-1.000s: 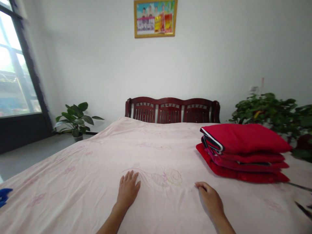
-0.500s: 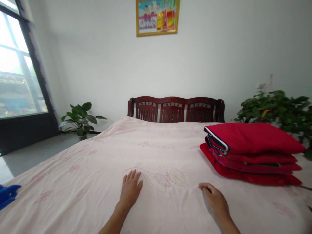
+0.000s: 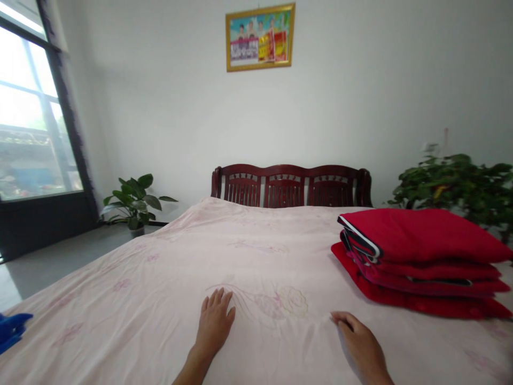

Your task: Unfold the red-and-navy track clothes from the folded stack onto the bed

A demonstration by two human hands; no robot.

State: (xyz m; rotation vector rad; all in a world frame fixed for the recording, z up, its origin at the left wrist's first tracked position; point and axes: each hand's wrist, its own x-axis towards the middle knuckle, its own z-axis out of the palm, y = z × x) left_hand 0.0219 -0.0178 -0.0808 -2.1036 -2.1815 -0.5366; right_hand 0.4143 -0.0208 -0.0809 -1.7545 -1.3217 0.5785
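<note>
A pale pink bed sheet (image 3: 168, 278) with faint flower prints covers the bed in front of me. My left hand (image 3: 214, 323) lies flat on it, palm down, fingers stretched out and close together. My right hand (image 3: 360, 345) rests on the sheet further right, fingers curled loosely down onto the fabric, holding nothing that I can see. A stack of folded red quilts (image 3: 420, 259) with dark trim lies on the sheet just beyond and to the right of my right hand.
A dark wooden headboard (image 3: 290, 184) stands at the far end against a white wall with a framed picture (image 3: 260, 36). Potted plants stand at the left (image 3: 134, 200) and the right (image 3: 457, 179). A large window (image 3: 32, 133) is on the left; a blue object (image 3: 12, 331) shows at the left edge.
The view has tilted slightly up and shifted right. Both hands have stayed in place on the sheet.
</note>
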